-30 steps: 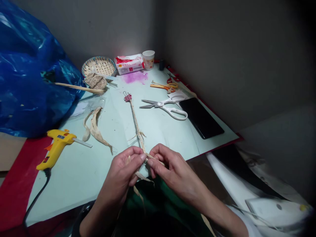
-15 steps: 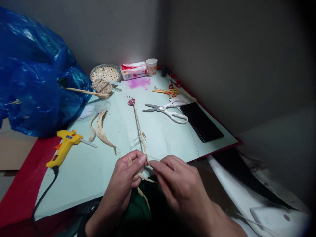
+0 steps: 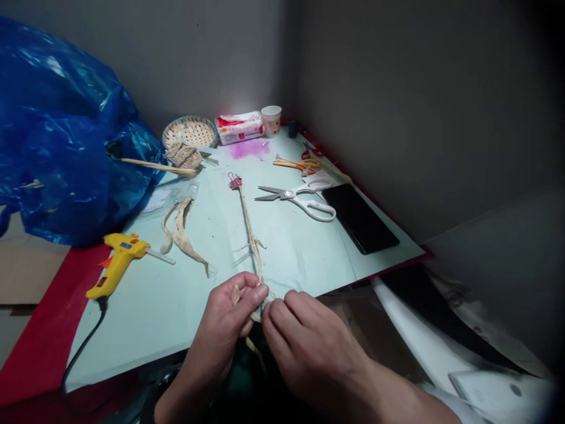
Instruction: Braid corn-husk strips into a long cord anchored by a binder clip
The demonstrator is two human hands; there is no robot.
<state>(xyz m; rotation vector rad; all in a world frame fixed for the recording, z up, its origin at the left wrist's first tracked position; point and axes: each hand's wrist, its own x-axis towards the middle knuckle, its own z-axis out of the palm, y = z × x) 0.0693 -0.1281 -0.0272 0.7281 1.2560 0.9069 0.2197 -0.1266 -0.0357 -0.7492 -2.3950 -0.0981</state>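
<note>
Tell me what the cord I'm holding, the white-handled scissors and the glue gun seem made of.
Cord: probably dried plant fibre, matte, given its pale tan colour and frayed strands.
Scissors: likely metal blades, from their grey sheen, and smooth white handles, probably plastic.
Glue gun: smooth, apparently plastic, judging by its even yellow casing.

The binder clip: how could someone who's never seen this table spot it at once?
On the pale green tabletop, find the white-handled scissors, blades pointing left. Just past the blade tips runs a thin straw-coloured cord, its far end gripped by the binder clip. A dull pink body with wire loops sets it apart from the pale cord and the scissors.
</note>
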